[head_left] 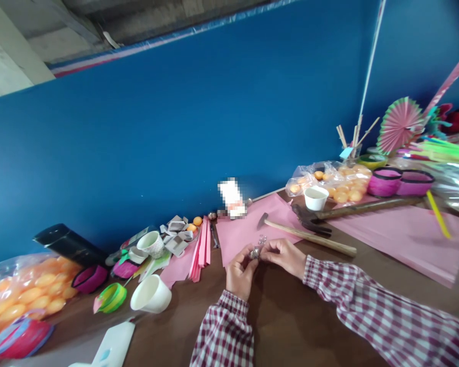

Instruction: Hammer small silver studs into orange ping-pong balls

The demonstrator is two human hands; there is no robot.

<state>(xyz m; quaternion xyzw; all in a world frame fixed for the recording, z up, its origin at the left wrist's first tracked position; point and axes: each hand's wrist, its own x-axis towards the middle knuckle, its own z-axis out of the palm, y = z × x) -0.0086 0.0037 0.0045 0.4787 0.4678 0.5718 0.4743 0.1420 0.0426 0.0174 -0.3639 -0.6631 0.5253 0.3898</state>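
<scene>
My left hand (239,275) pinches a small round shiny metal piece (254,253) between thumb and fingertips, just above the near edge of a pink paper sheet (237,237). Close against its right side is my right hand (286,256), thumb and forefinger pressed together; whatever lies between them is too small to make out. Several tiny glinting bits (262,239) lie on the sheet right behind the fingers. A small hammer (309,235) with a wooden handle rests across the paper beyond my right hand.
Folded pink strips (202,250), grey card pieces (177,235) and a white cup (151,294) stand left. A larger dark-headed hammer (359,208), a white tub (316,198) and bagged orange balls (346,183) lie right. A blue partition (176,127) closes off the back.
</scene>
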